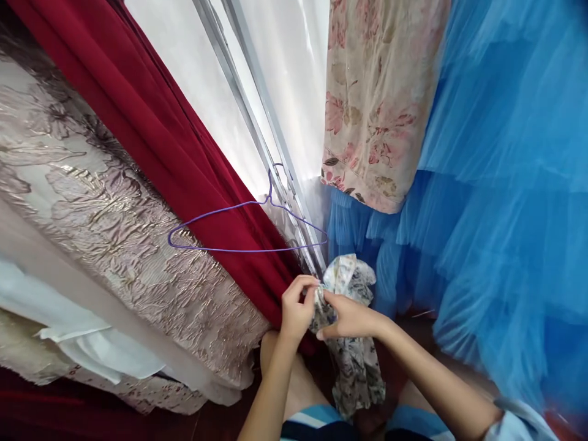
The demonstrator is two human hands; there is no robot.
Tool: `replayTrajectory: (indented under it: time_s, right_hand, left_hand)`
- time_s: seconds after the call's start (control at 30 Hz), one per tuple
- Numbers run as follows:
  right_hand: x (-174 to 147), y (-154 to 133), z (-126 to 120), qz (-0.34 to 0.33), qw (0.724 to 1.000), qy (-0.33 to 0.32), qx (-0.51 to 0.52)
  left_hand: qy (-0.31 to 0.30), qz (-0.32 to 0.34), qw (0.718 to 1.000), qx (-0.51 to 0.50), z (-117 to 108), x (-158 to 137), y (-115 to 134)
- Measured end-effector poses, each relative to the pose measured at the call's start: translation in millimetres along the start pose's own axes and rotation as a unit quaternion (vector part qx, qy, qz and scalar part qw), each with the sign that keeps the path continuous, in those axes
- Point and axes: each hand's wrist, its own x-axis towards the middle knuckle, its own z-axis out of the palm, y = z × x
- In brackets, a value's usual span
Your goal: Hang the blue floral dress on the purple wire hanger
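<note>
A patterned garment point(356, 361), whitish with dark and greenish print, hangs bunched from my two hands near the bottom middle. My left hand point(298, 306) pinches its upper edge between thumb and fingers. Close beside it, my right hand point(346, 315) grips the same edge, its fingers partly hidden by the cloth. Just above my hands, a bare purple wire hanger point(248, 250) hangs by its hook at a metal rail. Neither hand touches the hanger.
Metal rails point(257, 116) run down the middle. Left hang a dark red cloth point(156, 141) and an embossed metallic floral fabric point(105, 202); right, a pink floral dress point(367, 122) and blue tulle point(505, 184). My legs point(298, 386) are below the garment.
</note>
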Motion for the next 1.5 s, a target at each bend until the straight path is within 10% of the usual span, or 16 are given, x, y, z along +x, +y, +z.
replayTrajectory:
  time_s: [0.23, 0.4, 0.67, 0.97, 1.23, 1.5]
  right_hand:
    - [-0.2, -22.1, -15.9, 0.03, 0.971, -0.034, 0.235]
    - [-10.8, -37.8, -56.8, -0.031, 0.988, 0.094, 0.119]
    - [53.3, 6.8, -132.1, -0.089, 0.942, 0.322, 0.006]
    - [163.6, -10.4, -130.3, -0.079, 0.973, 0.183, 0.119]
    - [145.0, -35.9, -109.0, -0.004, 0.984, 0.04, 0.174]
    - [124.1, -52.6, -152.2, 0.06, 0.978, -0.032, 0.197]
  left_hand:
    - [-0.116, -0.11, 0.981, -0.113, 11.5, -9.4, 19.9]
    - [-0.263, -0.257, 0.928, -0.068, 16.5, -55.0, 7.6]
    - [-0.276, -0.184, 0.934, 0.134, -27.6, -50.0, -10.8]
    - [-0.139, -0.009, 0.944, 0.3, -122.5, -13.3, 23.0]
    - [-0.144, -0.039, 0.858, 0.492, -228.1, 5.0, 8.1]
    - [-0.094, -0.048, 0.877, 0.468, -264.6, 81.2, 10.5]
